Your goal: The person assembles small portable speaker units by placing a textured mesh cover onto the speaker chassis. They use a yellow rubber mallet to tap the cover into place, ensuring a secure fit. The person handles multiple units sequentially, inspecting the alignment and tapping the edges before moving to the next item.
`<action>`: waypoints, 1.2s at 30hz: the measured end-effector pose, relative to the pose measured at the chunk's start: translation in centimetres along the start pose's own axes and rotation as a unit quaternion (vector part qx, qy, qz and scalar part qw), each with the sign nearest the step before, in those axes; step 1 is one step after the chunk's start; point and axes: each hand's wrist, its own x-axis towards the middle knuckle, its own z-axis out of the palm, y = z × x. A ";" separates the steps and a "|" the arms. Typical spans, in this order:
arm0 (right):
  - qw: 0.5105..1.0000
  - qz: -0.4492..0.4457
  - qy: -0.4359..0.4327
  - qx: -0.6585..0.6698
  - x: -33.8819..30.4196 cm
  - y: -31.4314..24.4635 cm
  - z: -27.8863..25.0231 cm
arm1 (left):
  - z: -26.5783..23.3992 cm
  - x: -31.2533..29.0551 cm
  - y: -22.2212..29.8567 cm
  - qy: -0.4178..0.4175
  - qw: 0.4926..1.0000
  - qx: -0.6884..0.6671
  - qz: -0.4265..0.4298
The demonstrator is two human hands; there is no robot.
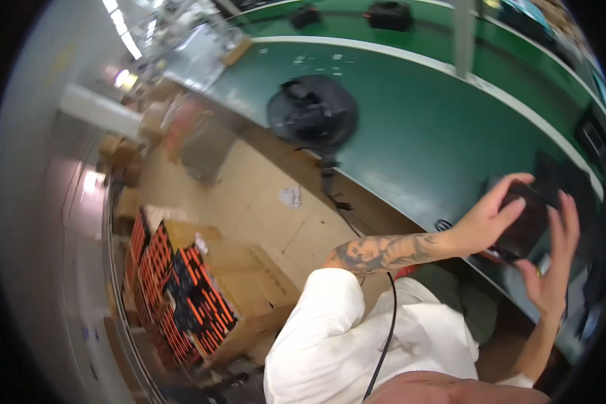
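Observation:
At the right, both my hands are on a dark, boxy black object (526,222) held over the green work surface (411,128). My left hand (493,217) grips its left side, fingers curled over the top edge. My right hand (551,259) cups its right side with fingers spread upward. The object's shape is blurred and its lower part is hidden by my hands. My tattooed left forearm reaches in from the lower middle.
A round black device (313,111) lies on the green surface to the left, with a cable trailing off the edge. Cardboard boxes with orange-and-black packages (182,289) stand on the floor at lower left. More black items sit along the far belt.

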 end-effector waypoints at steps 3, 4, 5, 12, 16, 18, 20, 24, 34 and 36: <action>0.996 -0.051 -0.075 -0.002 2.0 -1.4 1.4 | 0.2 -1.0 -0.5 0.022 0.998 -0.035 -0.053; 0.996 -0.047 -0.070 -0.003 2.2 -1.5 1.4 | 0.6 -0.9 0.3 0.043 0.974 -0.183 -0.125; 0.996 -0.050 -0.080 0.010 2.3 -1.2 1.1 | 0.6 -1.0 1.5 0.052 0.967 -0.200 -0.151; 0.988 -0.044 -0.104 0.103 1.1 -0.4 2.5 | -0.1 -2.0 1.8 0.061 0.975 -0.112 -0.180; 0.977 -0.045 -0.089 0.186 1.3 0.2 1.8 | -1.4 -2.1 2.2 0.021 0.984 -0.117 -0.134; 0.975 -0.020 -0.097 0.196 1.0 0.8 1.5 | -2.8 -1.9 2.7 0.027 0.987 -0.091 -0.131; 0.975 -0.006 -0.101 0.197 0.8 1.6 1.7 | -3.6 -1.6 2.4 0.048 0.992 -0.057 -0.105; 0.988 0.012 -0.095 0.125 1.4 3.8 3.0 | -4.6 0.0 -0.2 0.126 0.990 0.011 -0.063; 0.984 -0.079 -0.130 0.094 3.3 4.2 4.8 | -3.1 0.2 -4.3 0.143 0.988 -0.046 -0.039; 0.984 -0.082 -0.128 0.096 3.6 4.3 5.1 | -3.7 0.2 -4.9 0.132 0.991 -0.004 -0.035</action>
